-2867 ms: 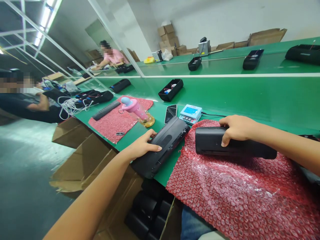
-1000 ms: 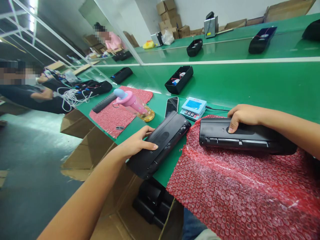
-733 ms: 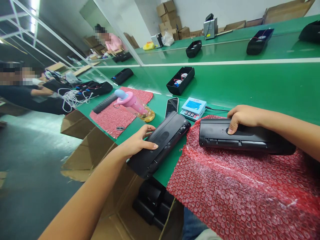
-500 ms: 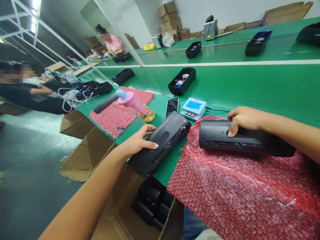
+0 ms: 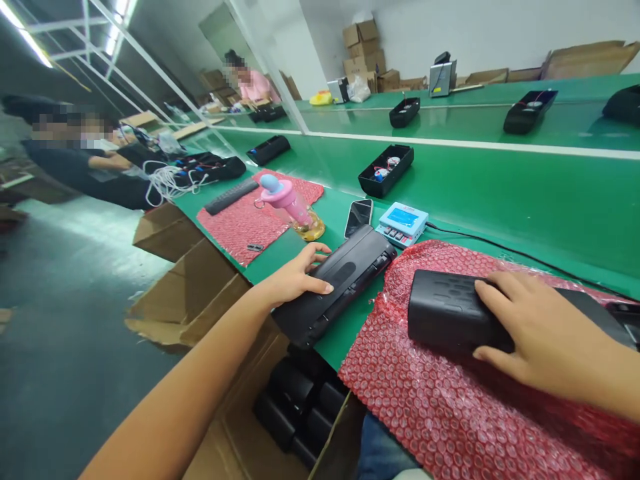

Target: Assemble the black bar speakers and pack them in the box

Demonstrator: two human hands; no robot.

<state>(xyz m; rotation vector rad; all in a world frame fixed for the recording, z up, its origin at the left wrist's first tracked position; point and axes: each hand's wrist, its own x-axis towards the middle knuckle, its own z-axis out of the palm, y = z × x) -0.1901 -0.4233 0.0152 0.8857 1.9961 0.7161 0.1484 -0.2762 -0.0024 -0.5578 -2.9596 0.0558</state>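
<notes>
My left hand point(image 5: 305, 277) grips a long black casing point(image 5: 345, 273) with its thumb on top and its fingers over the far edge; the casing lies slanted at the green table's front edge. On the red bubble wrap point(image 5: 425, 407) rests a second black casing point(image 5: 443, 310), its textured, rounded side facing up. My right hand point(image 5: 520, 320) is laid over this casing, fingers on its top and thumb on its near side. A light blue device point(image 5: 403, 223) with a screen and keys stands just behind the wrap, beside a phone point(image 5: 359, 217).
A pink bottle point(image 5: 293, 203) stands on another red wrap sheet point(image 5: 235, 233). Open black casings, one here point(image 5: 386, 170), sit farther back on the table point(image 5: 500, 193). Below the edge, a cardboard box point(image 5: 240, 400) holds several black casings. Two people work at the left.
The right-hand casing has been turned over, from its flat slotted face to its textured side, and my right hand has shifted its hold. My left hand still holds the other casing.
</notes>
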